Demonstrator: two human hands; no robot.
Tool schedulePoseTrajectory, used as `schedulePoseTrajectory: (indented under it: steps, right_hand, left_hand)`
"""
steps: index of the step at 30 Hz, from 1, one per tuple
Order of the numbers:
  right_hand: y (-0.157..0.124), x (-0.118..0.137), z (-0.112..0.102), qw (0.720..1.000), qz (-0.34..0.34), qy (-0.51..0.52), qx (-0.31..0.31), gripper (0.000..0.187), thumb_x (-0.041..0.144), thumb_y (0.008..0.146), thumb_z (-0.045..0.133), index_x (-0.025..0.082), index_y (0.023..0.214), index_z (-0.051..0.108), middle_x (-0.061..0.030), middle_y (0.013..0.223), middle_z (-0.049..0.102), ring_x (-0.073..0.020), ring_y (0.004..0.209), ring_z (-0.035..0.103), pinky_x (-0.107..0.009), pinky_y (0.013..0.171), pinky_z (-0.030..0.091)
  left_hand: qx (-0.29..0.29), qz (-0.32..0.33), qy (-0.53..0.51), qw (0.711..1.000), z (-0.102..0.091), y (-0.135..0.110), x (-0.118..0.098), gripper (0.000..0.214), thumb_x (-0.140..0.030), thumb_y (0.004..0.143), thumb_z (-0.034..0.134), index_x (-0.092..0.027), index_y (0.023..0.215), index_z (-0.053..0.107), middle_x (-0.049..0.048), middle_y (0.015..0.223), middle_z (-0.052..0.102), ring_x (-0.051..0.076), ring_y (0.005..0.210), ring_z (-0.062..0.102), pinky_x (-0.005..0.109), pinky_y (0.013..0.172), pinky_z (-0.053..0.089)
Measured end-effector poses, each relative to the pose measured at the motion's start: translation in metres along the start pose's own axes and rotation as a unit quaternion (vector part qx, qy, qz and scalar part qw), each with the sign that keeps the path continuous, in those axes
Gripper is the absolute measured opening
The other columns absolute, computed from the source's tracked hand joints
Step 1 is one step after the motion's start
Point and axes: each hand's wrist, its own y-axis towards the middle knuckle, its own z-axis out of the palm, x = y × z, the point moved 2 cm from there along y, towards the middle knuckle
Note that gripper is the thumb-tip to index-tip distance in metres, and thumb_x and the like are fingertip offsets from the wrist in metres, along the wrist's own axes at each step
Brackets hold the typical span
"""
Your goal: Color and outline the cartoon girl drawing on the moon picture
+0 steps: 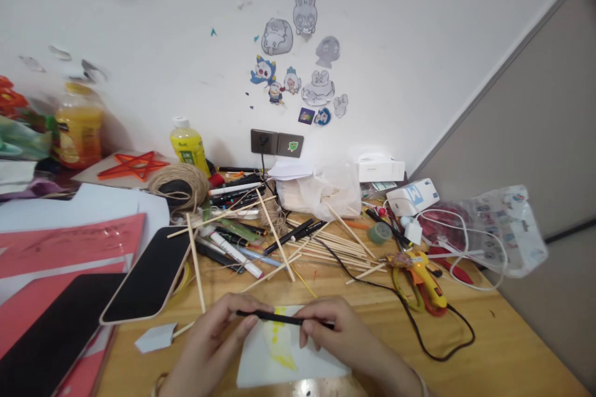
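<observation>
A slim black pen (282,318) lies level between my two hands, above a white sheet of paper (316,365). My left hand (222,330) pinches one end of it between thumb and fingers. Farther along, my right hand (338,330) grips the other end, its fingers curled round the shaft. Yellow marks (279,347) show on the paper beneath the pen. Left of my left hand, a wooden stick (182,330) carries a small white paper piece (156,338). Whether the pen has a cap on cannot be made out.
A yellow glue gun (427,279) with a black cord lies at right. Thin wooden sticks (335,245) and several markers (237,254) clutter the middle. At left are a phone (148,276) and red sheets (23,254). Behind stand a twine roll (198,189) and a yellow bottle (189,144).
</observation>
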Motion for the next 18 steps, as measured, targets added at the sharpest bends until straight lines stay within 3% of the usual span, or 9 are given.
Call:
schedulePoseTrajectory:
  steps: [4,9,18]
  right_hand:
    - [0.0015,-0.0025,0.0018,0.999,0.017,0.042,0.021,0.052,0.059,0.085,0.052,0.014,0.065,0.069,0.0004,0.056,0.056,-0.009,0.048,0.041,-0.021,0.048,0.032]
    - [0.0037,-0.0025,0.0003,0.999,0.004,0.042,0.018,0.06,0.066,0.082,0.051,0.015,0.053,0.061,0.0002,0.055,0.053,-0.0109,0.053,0.045,-0.023,0.052,0.033]
    - [0.0018,-0.0097,0.0031,0.998,0.018,0.064,-0.004,0.057,0.065,0.08,0.054,0.013,0.066,0.072,0.0011,0.052,0.05,-0.0105,0.05,0.041,-0.023,0.048,0.029]
  left_hand:
    - [0.016,0.024,0.003,1.0,0.0011,-0.0026,-0.0015,0.006,-0.025,0.084,0.059,-0.024,0.082,0.064,0.0019,0.081,0.074,0.016,0.076,0.07,0.02,0.068,0.056]
    - [0.017,0.032,0.009,0.999,0.0007,-0.0057,0.0016,0.005,-0.022,0.085,0.059,-0.024,0.084,0.063,0.0008,0.082,0.073,0.015,0.078,0.07,0.02,0.07,0.055]
    - [0.015,0.03,0.002,0.999,0.0025,-0.0076,0.0018,0.005,-0.023,0.085,0.058,-0.024,0.083,0.063,0.002,0.083,0.073,0.016,0.078,0.069,0.021,0.07,0.055]
